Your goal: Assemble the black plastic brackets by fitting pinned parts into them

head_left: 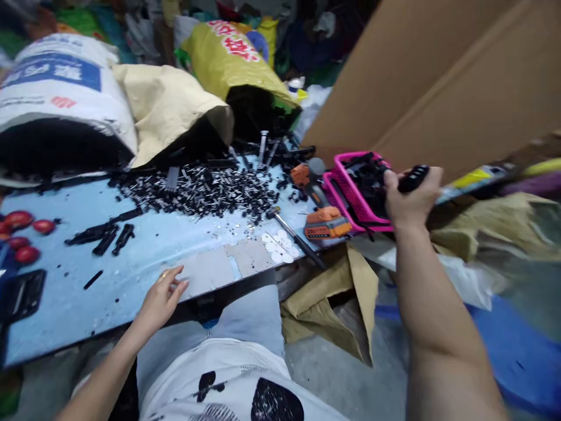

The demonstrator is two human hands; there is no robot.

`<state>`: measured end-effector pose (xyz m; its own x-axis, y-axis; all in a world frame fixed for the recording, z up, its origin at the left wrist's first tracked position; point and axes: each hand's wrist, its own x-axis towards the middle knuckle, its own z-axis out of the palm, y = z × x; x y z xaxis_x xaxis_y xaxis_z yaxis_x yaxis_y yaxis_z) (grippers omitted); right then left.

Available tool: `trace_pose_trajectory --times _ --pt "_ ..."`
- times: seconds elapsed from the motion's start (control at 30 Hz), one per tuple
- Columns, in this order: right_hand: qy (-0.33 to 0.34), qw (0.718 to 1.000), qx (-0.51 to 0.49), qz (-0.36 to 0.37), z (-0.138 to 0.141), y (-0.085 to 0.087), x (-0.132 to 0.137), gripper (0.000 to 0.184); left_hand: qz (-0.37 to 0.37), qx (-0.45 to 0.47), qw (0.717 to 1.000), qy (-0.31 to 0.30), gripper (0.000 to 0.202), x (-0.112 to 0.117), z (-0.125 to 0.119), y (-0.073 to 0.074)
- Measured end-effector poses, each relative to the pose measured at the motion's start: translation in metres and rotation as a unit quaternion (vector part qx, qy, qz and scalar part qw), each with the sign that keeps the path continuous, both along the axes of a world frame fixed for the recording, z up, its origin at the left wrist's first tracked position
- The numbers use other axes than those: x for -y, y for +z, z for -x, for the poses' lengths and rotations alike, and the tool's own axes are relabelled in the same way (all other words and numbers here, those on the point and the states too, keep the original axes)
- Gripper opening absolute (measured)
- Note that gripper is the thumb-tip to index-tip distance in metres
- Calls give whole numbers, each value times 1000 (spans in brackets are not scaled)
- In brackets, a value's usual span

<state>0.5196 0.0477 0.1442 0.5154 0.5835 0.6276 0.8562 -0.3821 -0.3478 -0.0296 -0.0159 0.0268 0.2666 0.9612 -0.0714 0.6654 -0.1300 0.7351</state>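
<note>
My right hand [412, 196] is closed around a black plastic part [414, 178] at the right side of a pink basket [363, 202]. Black plastic pieces [366, 175] fill that basket. My left hand [163, 292] hovers by the table's front edge, fingers apart and holding nothing. Left of the basket lies an orange and grey cordless drill [324, 216]. Beside the drill rests a hammer-like tool with a dark handle [300, 237], close to a cluster of white round discs [280, 245].
A heap of small black and metal parts [201, 190] covers the back of the blue table [144, 251]. Open sacks [170, 111] stand behind it. Red fruit-like objects [27, 234] and black parts [105, 237] lie left. Tall cardboard [438, 88] rises right; a brown paper bag [328, 304] sits below.
</note>
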Motion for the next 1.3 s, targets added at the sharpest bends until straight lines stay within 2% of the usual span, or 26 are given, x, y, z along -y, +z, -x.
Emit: trace_pose_trajectory --times 0.07,0.1,0.17,0.2,0.27,0.33,0.43,0.53,0.63,0.77,0.9,0.97,1.03,1.1,1.13,1.2,1.23,1.3 --pt "144 989 -10 -27 59 -3 -7 47 -13 -1 1000 6 44 -5 4 0" --pt "247 968 -35 -19 93 -9 -9 47 -22 -1 1000 12 43 -8 7 -1" --pt "425 899 -99 37 166 -31 -10 52 -43 -5 999 33 42 -19 17 -3" --pt "485 862 -122 82 203 -45 -8 54 -58 -13 997 47 42 -27 24 -5" --pt "526 818 -130 190 272 -73 -3 57 -101 -48 990 88 42 -45 44 -8" --pt "546 771 -113 308 328 -96 2 53 -150 -110 973 140 38 -68 75 -12" --pt "580 727 -45 366 376 -115 3 47 -183 -211 936 215 33 -105 132 -15" --pt "592 719 22 363 384 -122 0 39 -160 -250 928 224 32 -134 182 -18" --pt "576 732 47 360 376 -131 -3 36 -142 -249 939 191 23 -150 206 -22" --pt "559 754 57 340 365 -144 0 40 -141 -233 947 170 21 -157 211 -28" --pt "563 758 50 325 358 -150 -1 42 -140 -214 949 183 16 -150 213 -28" --pt "575 760 -13 302 354 -147 -4 45 -143 -201 949 195 13 -141 208 -23" --pt "580 755 -138 272 353 -141 -7 50 -152 -182 947 216 12 -128 194 -16" --pt "560 723 -309 260 359 -134 -9 55 -148 -136 950 238 15 -112 165 -7" --pt "542 693 -396 263 364 -131 -9 59 -138 -108 955 241 21 -103 146 -3" --pt "499 621 -540 272 379 -126 -10 67 -42 53 971 230 33 -82 103 5" --pt "480 589 -589 275 387 -125 -9 70 7 120 971 208 33 -72 82 8" --pt "459 547 -648 266 399 -123 -8 72 39 199 964 171 29 -53 46 14"
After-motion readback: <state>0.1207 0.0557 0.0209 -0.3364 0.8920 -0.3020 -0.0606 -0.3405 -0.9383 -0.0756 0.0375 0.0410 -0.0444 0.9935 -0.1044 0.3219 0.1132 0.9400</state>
